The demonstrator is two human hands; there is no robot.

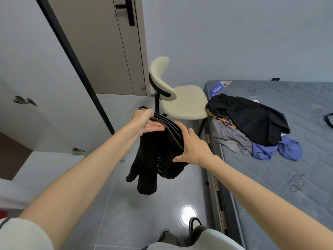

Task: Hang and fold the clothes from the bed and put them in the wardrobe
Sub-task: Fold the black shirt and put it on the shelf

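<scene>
Presently, most of the task is judged outstanding. The bed (288,177) carries an unsorted pile of clothes (252,123) at its far-left corner. Left of the bed, the wardrobe (36,123) shows only a door; its contents cannot be seen. Between them, off the bed, a dark garment (155,159) hangs from the clenched left grip (146,121). The right grip (193,147) lies flat against it, fingers straight.

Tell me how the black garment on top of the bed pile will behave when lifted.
Probably floppy: the black garment lies slumped in soft folds. It may drag others along, since it overlaps the patterned cloth and the blue garment.
</scene>
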